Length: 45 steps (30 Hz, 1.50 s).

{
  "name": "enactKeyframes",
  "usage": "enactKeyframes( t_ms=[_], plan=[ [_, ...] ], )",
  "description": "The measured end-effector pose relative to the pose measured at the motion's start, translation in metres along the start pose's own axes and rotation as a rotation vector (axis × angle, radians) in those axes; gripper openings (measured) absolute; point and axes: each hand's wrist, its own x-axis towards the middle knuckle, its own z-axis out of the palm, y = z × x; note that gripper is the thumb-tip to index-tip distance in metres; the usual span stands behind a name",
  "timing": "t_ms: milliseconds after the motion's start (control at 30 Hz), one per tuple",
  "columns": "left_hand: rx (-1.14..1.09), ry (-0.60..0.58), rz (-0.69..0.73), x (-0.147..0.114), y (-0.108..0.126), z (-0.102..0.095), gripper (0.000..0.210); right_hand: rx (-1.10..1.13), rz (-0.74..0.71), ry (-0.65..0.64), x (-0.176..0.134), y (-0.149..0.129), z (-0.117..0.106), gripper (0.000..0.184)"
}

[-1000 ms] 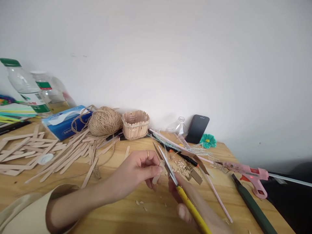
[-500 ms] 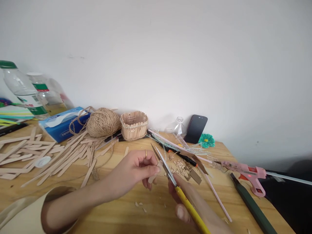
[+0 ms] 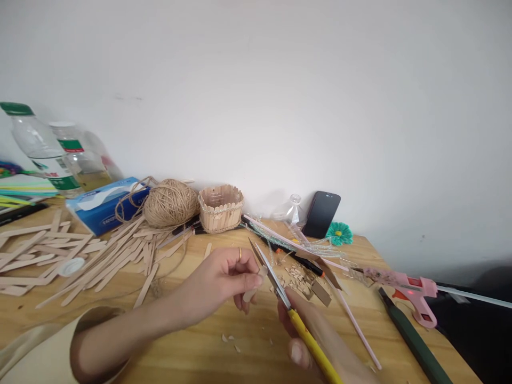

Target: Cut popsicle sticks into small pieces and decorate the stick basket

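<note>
Over a wooden bench (image 3: 180, 354), fingers (image 3: 247, 282) of the left hand (image 3: 226, 277) pinch a craft-stick piece (image 3: 250, 294) beside yellow-handled scissors (image 3: 296, 321) gripped by the right hand (image 3: 314, 318); a slipping piece could bring blades (image 3: 274, 277) onto skin

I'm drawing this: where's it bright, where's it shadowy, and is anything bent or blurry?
Head view: wall brightest around the middle, greyer toward the corners; head view: sleeve dark inside its opening; head view: green-capped bottle leans, maybe from lens stretch, its small print too soft to read.
</note>
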Motion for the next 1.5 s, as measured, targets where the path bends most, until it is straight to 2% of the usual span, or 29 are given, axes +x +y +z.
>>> enactKeyframes(
  t_ms=[233,367,467,633,867,967,1100,1233,1500],
  plan=[
    [0.056,0.021,-0.016,0.001,0.002,-0.005,0.018,-0.08,0.014,-0.028,0.001,0.008,-0.003,0.057],
    [0.107,0.102,-0.038,0.001,0.009,-0.005,0.015,-0.062,-0.002,-0.095,0.004,0.014,-0.006,0.058],
    [0.135,0.165,-0.038,0.003,0.012,-0.006,0.015,-0.029,-0.015,-0.087,0.006,0.02,-0.006,0.061],
    [-0.016,0.239,-0.055,0.006,0.009,-0.005,0.012,0.105,-0.017,-0.051,0.011,0.04,-0.007,0.062],
    [-0.164,0.312,-0.042,0.003,0.009,0.0,0.013,0.157,-0.01,-0.064,0.021,0.074,0.001,0.063],
    [-0.187,0.31,-0.045,0.002,0.01,0.004,0.014,0.196,0.008,-0.075,0.023,0.089,0.009,0.069],
    [-0.228,0.29,-0.058,0.001,0.007,0.007,0.016,0.221,0.034,-0.067,0.022,0.102,0.014,0.066],
    [-0.256,0.274,-0.051,0.0,0.005,0.009,0.016,0.201,-0.031,-0.061,0.02,0.1,0.011,0.065],
    [-0.253,0.258,-0.051,0.0,0.002,0.01,0.016,0.113,-0.048,-0.044,0.019,0.092,0.011,0.066]
  ],
)
